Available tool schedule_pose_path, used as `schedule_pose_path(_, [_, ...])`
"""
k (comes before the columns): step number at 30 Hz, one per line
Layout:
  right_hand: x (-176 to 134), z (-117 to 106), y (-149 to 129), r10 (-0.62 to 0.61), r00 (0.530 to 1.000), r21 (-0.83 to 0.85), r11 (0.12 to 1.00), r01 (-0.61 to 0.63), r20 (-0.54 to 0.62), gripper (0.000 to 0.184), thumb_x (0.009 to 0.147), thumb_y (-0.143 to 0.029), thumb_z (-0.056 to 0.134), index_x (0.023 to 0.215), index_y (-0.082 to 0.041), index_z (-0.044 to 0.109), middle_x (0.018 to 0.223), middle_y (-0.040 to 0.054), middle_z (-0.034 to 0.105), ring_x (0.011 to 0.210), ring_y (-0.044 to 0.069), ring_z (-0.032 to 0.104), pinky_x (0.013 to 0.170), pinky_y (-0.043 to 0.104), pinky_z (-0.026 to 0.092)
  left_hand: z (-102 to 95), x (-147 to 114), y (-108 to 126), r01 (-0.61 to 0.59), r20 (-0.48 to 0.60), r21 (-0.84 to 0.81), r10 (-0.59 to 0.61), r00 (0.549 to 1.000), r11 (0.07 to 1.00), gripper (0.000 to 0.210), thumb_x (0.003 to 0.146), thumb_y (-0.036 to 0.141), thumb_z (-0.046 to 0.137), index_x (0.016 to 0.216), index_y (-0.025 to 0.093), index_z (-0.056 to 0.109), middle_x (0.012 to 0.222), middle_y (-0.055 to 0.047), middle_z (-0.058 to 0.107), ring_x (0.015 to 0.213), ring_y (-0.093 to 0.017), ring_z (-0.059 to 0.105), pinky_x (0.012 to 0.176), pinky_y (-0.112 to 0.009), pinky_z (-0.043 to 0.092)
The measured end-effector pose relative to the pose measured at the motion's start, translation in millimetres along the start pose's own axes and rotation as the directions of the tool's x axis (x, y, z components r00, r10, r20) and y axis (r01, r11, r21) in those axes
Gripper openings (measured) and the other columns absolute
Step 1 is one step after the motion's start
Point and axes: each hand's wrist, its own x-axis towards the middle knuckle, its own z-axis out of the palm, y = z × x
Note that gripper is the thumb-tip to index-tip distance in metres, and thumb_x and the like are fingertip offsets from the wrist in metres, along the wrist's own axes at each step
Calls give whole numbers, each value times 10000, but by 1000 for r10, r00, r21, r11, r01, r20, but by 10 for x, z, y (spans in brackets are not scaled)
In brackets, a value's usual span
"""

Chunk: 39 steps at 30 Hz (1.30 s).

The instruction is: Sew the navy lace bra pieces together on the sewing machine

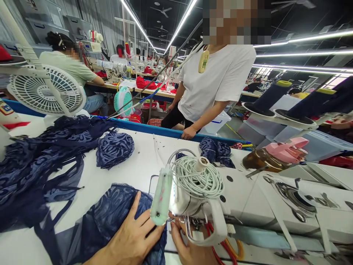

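Note:
My left hand [135,235] lies with its fingers spread over a navy patterned lace piece [107,209], pressing it on the white table beside the sewing machine [198,200]. Sheer navy fabric trails off to the left of that piece. Close to the needle area is my right hand [186,248], by the lace's right edge. The machine head covers most of its fingers, so I cannot see whether they grip anything. A pale green lamp-like piece [162,195] and a coil of light green cord [197,178] sit on the machine and block part of the view.
A heap of navy straps and lace [55,147] covers the left side, with a stack of lace cups [115,149] beyond. A white fan [46,90] stands behind. A pink-lidded bottle [275,154] is at right. Across the table a person [212,81] rests a hand on the edge.

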Motion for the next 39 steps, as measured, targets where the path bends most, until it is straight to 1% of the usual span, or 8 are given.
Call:
schedule_pose_path(4, [-84,13,8,-45,995,-123,991,56,85,345,848,-137,547,1115,-256,731,1020,93,758,913,316,723,783,420,566,-29,43,-2,-5,-16,7,5,1000,1000,366,1041,167,329,1203,117,653,1182,-90,689,1145,-237,589,1173,-709,-88])
schedule_pose_path(12, [77,-142,43,-190,977,-97,975,199,94,338,934,-156,492,1191,-254,689,1040,69,760,861,266,736,751,359,572,58,-47,91,-29,-99,77,37,994,997,468,1063,144,222,1128,118,685,1022,-76,712,991,-208,634,1178,-722,54])
schedule_pose_path(16, [146,-166,27,-79,995,50,996,76,57,284,970,-207,475,1147,-235,696,992,50,766,823,235,739,759,328,591,49,-41,95,-25,-104,75,33,994,997,437,1063,152,246,1126,132,678,1005,-74,709,1002,-203,631,1191,-697,80])
schedule_pose_path(24, [127,-239,-23,39,975,320,941,-110,221,222,960,-203,510,1095,-247,680,955,53,738,872,206,732,796,312,603,21,-28,86,-27,-85,43,31,996,999,397,1044,145,299,1102,125,692,1007,-78,698,1040,-232,627,1188,-698,36])
schedule_pose_path(30, [95,-276,9,-7,995,282,959,-23,103,262,943,-166,543,1155,-222,685,1022,79,750,950,227,738,782,284,611,36,-47,83,-40,-89,68,46,995,997,312,1026,165,392,1144,118,677,1018,-88,692,1063,-244,625,1174,-715,66])
schedule_pose_path(33, [113,-290,27,-37,988,255,967,-1,147,326,948,-165,505,1225,-219,668,1048,90,747,898,219,742,720,272,611,0,-29,85,-28,-61,55,31,998,998,358,1043,158,329,1163,119,665,1042,-86,702,1078,-234,621,1183,-708,50])
schedule_pose_path(36, [141,-307,32,-73,982,232,972,32,172,335,939,-154,488,1196,-229,688,1043,89,745,897,220,732,760,298,600,-20,-31,85,-19,-27,37,20,999,999,382,1052,165,302,1184,118,657,1053,-79,709,1060,-224,622,1189,-696,-3])
schedule_pose_path(39, [165,-322,23,-104,978,205,976,67,180,393,925,-132,466,1252,-225,664,1051,89,739,887,210,724,729,286,590,6,-71,79,-26,-18,32,26,999,999,398,1053,174,284,1229,125,637,1078,-89,704,1059,-223,618,1191,-693,34])
